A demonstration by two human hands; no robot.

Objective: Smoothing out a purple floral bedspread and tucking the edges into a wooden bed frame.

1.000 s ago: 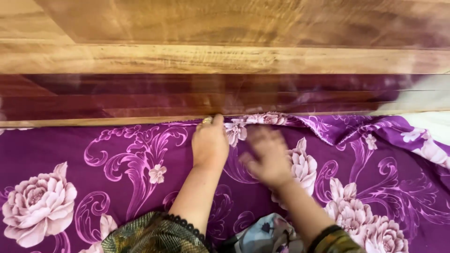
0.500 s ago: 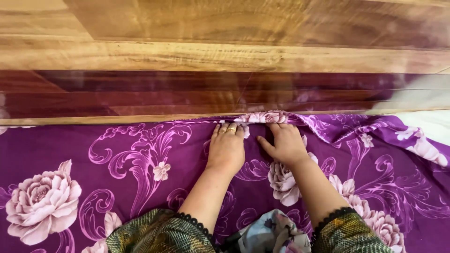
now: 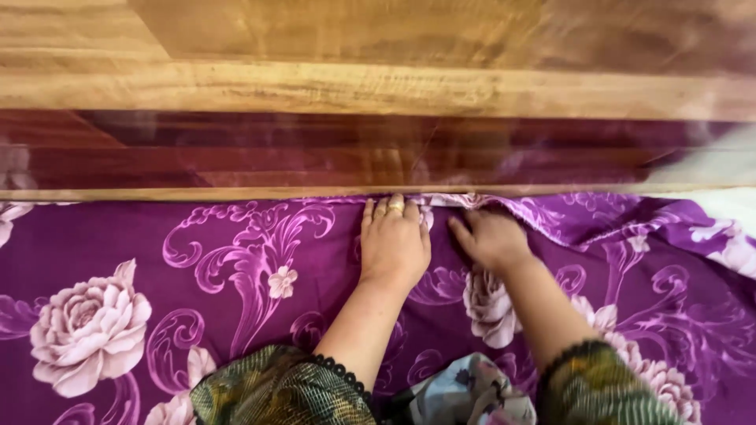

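From where I watch, the purple bedsheet [image 3: 197,260] with its pale pink roses and scrollwork fills the lower half of the view, spread flat on the left and rumpled into folds toward the right, where a strip of white mattress [image 3: 732,206] shows beyond its edge. Above it runs the glossy wooden bed frame [image 3: 315,90], a light plank over a dark red-brown board that mirrors the cloth. The sheet's top edge lies right along the foot of that board. I see both forearms coming up from the bottom, each in a patterned green-and-gold sleeve [image 3: 276,389] with black lace trim. The left hand [image 3: 394,244] lies palm down on the sheet, fingers extended and together, tips touching the seam where the cloth meets the wood; it grasps nothing. A gold ring [image 3: 394,208] sits on one of its fingers. The right hand [image 3: 492,238] is just beside it, also palm down on the fabric, fingers loosely spread and pressed near the bunched edge; it is a little blurred, and I cannot tell whether its fingertips pinch the cloth.
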